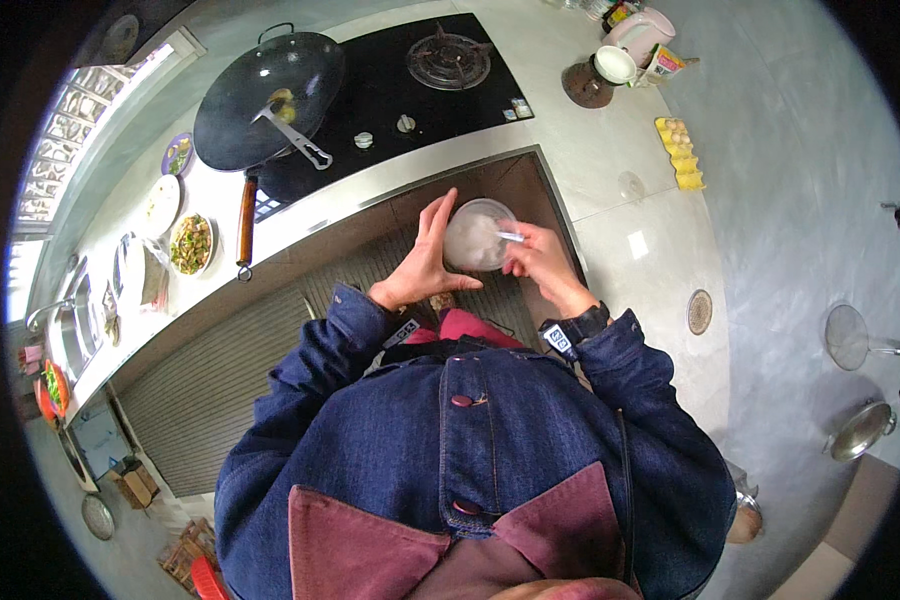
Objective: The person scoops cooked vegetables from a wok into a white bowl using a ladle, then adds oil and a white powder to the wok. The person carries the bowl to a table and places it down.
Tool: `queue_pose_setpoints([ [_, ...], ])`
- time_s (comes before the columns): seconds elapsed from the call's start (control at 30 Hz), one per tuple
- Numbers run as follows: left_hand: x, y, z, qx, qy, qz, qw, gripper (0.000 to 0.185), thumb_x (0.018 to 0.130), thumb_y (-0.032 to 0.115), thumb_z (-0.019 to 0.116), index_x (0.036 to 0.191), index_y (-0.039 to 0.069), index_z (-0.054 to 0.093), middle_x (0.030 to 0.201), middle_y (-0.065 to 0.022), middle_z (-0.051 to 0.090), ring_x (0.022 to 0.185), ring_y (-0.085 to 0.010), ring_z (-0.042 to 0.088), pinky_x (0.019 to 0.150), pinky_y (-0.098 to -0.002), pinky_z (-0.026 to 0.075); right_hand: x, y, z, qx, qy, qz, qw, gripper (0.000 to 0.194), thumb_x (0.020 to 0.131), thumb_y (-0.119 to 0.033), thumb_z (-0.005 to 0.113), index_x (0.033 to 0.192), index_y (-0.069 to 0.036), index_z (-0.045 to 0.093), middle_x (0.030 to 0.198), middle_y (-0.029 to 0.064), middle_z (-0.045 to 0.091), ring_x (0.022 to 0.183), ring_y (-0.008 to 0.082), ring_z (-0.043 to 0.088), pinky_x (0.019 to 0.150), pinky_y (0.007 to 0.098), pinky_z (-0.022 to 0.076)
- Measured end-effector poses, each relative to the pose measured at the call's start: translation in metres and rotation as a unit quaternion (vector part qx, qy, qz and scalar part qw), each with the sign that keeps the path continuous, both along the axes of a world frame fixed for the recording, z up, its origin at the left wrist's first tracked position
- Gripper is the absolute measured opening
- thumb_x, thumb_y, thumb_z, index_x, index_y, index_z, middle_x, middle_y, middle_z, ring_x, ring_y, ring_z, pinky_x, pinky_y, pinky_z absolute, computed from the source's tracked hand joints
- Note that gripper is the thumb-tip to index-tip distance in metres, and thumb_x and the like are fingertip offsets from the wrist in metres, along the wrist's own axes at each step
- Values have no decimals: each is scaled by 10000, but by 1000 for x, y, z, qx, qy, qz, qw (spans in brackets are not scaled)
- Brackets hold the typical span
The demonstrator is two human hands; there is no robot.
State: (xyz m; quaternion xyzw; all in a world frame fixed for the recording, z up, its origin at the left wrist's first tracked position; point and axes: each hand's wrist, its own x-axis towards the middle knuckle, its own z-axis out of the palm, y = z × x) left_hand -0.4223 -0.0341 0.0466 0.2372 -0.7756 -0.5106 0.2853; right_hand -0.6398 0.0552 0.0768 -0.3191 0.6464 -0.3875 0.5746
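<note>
In front of my body I see a clear round tub (459, 253) of white granular stuff, perhaps salt or sugar. My left hand (426, 259) holds it from the left, with the thumb and fingers spread around its side. My right hand (538, 259) grips a small pale spoon (510, 236) over the tub's right side; the bowl of the spoon is hard to make out. Beyond, on the left of the cooktop, sits a black wok (232, 112). A metal spatula (296, 136) rests in the wok beside something yellow, perhaps egg.
A black gas cooktop (367, 82) bears a bare burner (448, 61). Left of the wok's wooden handle (247, 221) stands a plate of chopped food (191, 244), near a sink (75, 330). On the right counter are a yellow egg carton (679, 154) and a pink kettle (640, 34).
</note>
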Motion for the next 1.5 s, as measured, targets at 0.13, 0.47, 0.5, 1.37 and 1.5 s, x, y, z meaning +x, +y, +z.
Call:
queue_pose_setpoints([
  [0.13,-8,-3,-12,69,-59,-18,996,1307,610,307,948,1583,102,99,1537,-236,200,1410,-399,304,1136,-468,360,-100,15,-79,42,37,-158,986,477,879,-41,570,1351,9,525,726,73,668,553,118,604,507,235,470],
  [0.47,106,47,-29,301,-57,243,921,717,843,200,798,1434,33,426,1245,-149,544,1102,-223,603,942,-341,508,-327,27,-233,19,159,-334,929,156,876,-162,582,782,-39,603,678,77,598,574,175,536,512,331,411],
  [0.5,120,54,-29,292,-62,270,916,715,834,225,807,1417,21,449,1214,-154,561,1087,-231,612,925,-340,515,-340,28,-238,53,121,-365,921,236,875,-177,577,685,-45,624,614,73,595,507,169,521,448,326,387],
  [1.37,578,-36,-51,-27,-98,730,676,274,884,263,708,772,26,628,716,-102,674,665,-206,673,607,-337,505,238,-263,25,-180,602,355,692,771,855,-127,605,1513,-59,209,1207,286,590,1030,467,631,861,537,508],
  [1.5,627,-70,-63,-267,-235,662,659,199,839,224,669,913,40,646,915,-186,637,862,-372,618,779,-464,495,255,-278,19,-109,660,304,679,387,948,-205,544,1289,-55,439,1017,280,684,979,458,659,817,564,501],
])
